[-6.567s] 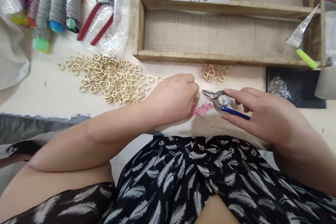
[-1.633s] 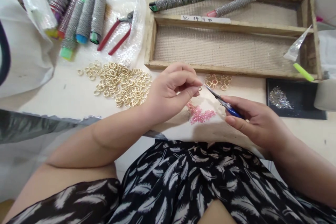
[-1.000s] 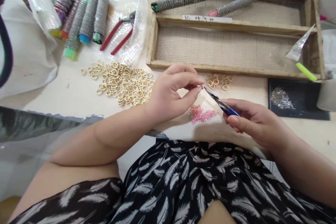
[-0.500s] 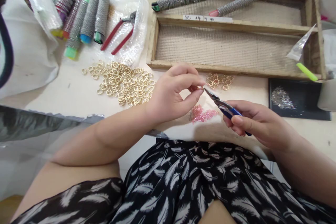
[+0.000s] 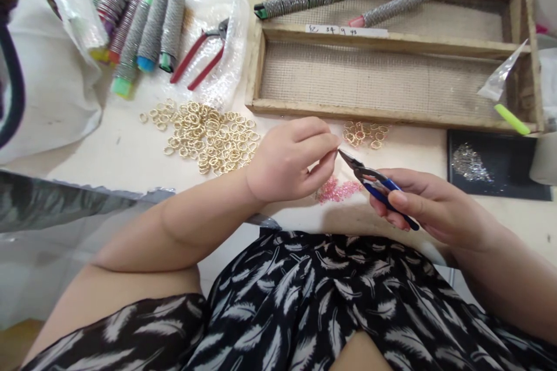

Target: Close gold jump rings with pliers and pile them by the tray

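Observation:
My right hand (image 5: 429,203) grips a pair of fine-nosed pliers (image 5: 362,171) with blue handles. Their metal tips point up and left, reaching the fingertips of my left hand (image 5: 293,156). The left thumb and fingers are pinched together; a small gold ring showed there a moment ago, but the fingers mostly hide it now. Below the pinch lies a little heap of pink beads (image 5: 335,190). Just beyond the fingertips sits a small group of gold rings with pink on them (image 5: 365,134). To the left of my hand spreads a larger pile of plain gold rings (image 5: 209,136).
A wooden mesh-bottomed tray (image 5: 391,119) holds two wire-wrapped rods (image 5: 311,0). Red-handled cutters (image 5: 204,52) lie on bubble wrap beside several wire-wrapped tubes (image 5: 150,23). A black pad (image 5: 517,165) on the right carries tiny silver pieces (image 5: 470,162).
My left hand has turned and its fingers have closed together, hiding the gold ring. The pliers' handles are spread wider apart.

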Demonstrator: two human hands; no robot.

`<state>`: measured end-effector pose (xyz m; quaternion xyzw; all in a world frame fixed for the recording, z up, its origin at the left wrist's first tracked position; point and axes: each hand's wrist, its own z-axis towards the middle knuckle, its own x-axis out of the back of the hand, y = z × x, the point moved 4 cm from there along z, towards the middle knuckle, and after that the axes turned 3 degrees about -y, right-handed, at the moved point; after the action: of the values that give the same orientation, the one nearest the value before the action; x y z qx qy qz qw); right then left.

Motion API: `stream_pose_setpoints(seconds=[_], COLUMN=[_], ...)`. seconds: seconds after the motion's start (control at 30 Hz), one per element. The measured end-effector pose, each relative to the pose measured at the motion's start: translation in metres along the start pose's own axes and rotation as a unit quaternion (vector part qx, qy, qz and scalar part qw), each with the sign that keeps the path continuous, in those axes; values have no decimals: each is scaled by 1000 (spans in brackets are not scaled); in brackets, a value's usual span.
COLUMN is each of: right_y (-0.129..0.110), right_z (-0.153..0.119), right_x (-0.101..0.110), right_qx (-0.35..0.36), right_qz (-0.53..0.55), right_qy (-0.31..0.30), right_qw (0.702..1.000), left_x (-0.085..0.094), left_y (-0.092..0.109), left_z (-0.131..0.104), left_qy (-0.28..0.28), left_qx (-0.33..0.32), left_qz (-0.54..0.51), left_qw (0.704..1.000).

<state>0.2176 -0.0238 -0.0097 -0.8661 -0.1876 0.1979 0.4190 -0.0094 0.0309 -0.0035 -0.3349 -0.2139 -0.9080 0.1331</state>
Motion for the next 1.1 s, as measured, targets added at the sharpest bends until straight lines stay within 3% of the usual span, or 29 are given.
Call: stream_pose_setpoints(seconds=[0.4,0.73,1.1], right_y=[-2,-2,-2], right_z=[0,-1,-3], right_x=[0,-2,-8], right_qx=[-11,-12,-26], right_qz=[13,2,17], right_qy=[-18,-13,-11], right_qw=[1000,1000,999], left_x=[6,4,-2], left_y=[-5,0,-10], left_z=[-1,0,-4], left_qy=[-60,-93,-117], left_qx=[27,12,57], left_qz=[1,122,47], left_qw=[998,988,990])
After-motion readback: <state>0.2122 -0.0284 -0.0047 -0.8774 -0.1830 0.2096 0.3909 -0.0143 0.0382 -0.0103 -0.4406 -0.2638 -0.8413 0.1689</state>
